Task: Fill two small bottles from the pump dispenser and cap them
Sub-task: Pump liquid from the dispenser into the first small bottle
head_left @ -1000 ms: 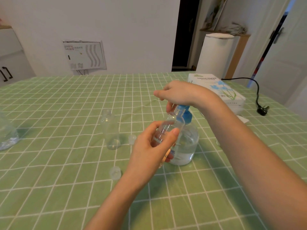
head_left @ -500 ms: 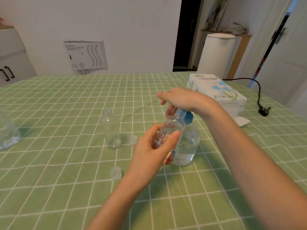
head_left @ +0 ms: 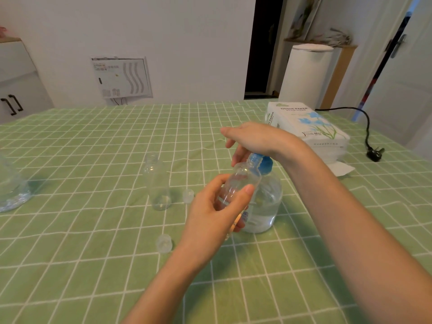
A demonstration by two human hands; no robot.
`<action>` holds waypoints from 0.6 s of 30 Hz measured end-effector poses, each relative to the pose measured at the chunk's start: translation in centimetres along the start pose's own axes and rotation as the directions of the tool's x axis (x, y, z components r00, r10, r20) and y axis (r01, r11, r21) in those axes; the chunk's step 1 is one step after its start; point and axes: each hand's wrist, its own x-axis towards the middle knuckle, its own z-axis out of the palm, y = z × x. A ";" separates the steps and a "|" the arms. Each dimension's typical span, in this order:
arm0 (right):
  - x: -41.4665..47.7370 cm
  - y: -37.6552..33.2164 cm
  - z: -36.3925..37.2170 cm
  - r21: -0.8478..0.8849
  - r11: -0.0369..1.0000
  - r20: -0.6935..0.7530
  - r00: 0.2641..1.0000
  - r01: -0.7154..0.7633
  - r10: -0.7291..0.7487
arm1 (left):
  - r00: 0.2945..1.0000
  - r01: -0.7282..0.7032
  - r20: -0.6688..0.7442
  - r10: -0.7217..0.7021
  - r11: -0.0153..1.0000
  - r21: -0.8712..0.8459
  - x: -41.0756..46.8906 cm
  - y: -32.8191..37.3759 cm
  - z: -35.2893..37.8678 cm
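The left hand (head_left: 217,211) curls round a tilted small bottle (head_left: 240,181); the right hand (head_left: 254,139), fingers loose, presses the pump dispenser (head_left: 266,202). If the bottle slips off the spout (head_left: 255,157), liquid could spill

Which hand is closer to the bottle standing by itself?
Left. The left hand is just right of that bottle; the right hand is farther right, atop the pump.

Tissue pack (head_left: 311,129) far right on green checked cloth (head_left: 93,136); black plug (head_left: 375,153) beside; white bin (head_left: 306,73) behind.

small bottle (head_left: 239,183) before pump dispenser (head_left: 265,204), second bottle (head_left: 158,183) left, tissue pack (head_left: 308,128) behind
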 end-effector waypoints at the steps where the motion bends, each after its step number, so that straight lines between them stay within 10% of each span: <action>1: 0.0 0.1 0.1 -0.006 1.000 0.005 1.000 -0.002 0.002 | 1.000 0.003 -0.004 -0.003 1.000 0.000 0.0 0.0 0.0; 18: 0.0 -0.7 -0.7 -0.025 0.999 -0.017 1.000 0.022 -0.022 | 1.000 -0.016 0.003 0.016 1.000 -0.020 0.2 0.3 0.0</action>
